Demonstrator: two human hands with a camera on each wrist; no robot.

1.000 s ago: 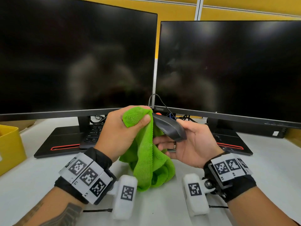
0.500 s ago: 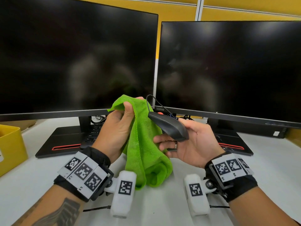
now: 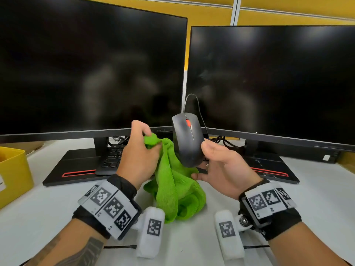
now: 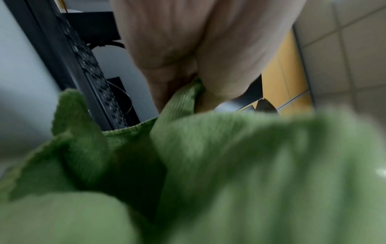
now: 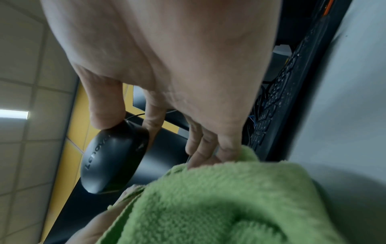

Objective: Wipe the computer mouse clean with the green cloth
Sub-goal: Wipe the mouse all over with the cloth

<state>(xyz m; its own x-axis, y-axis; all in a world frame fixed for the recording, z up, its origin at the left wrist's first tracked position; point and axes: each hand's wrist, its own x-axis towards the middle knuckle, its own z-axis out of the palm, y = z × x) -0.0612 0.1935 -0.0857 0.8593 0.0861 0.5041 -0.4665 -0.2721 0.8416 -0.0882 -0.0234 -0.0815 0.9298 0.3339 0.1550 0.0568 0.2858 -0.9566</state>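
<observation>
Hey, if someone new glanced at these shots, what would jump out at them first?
Probably the bright green cloth, gripped by the left hand and trailing onto the white desk. Beside it, the right hand holds a black mouse with an orange wheel, raised off the desk. Behind them stand two dark monitors.

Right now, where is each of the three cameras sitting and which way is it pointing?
Head: on the forehead, looking forward and down at both forearms, the left hand gripping the cloth, the right hand holding the mouse.
Left wrist: under the wrist, looking along the palm at the cloth.
Right wrist: under the wrist, looking along the palm and thumb at the mouse.
All three share the cloth; head and right wrist share the mouse.
</observation>
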